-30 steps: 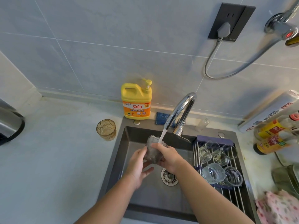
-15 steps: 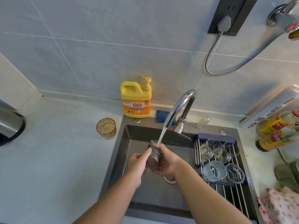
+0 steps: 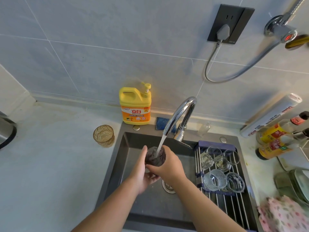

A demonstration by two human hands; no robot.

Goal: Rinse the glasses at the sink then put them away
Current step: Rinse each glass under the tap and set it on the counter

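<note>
Left fingers [image 3: 149, 179] and right fingers [image 3: 156, 169] grip the glass [image 3: 154, 158] (upright).

Grey tiled wall [image 3: 100, 39], black socket [image 3: 240, 15] with plug [image 3: 223, 31]; pale countertop [image 3: 50, 173], kitchen corner, even light.

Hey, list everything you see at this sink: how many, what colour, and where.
sink: one, dark grey, centre
tap: one, chrome, behind the sink, running
rack: one, steel, over the sink's right side
dark glass: one, smoky grey, under the tap's stream
amber glass: one, amber, counter left of the sink
clear glasses: at least four, clear, on the rack
soap bottle: one, yellow, behind the sink
sauce bottles: two, brownish, right counter
cloth: one, pink, bottom right
left hand: one, holding the dark glass
right hand: one, gripping the dark glass
</note>
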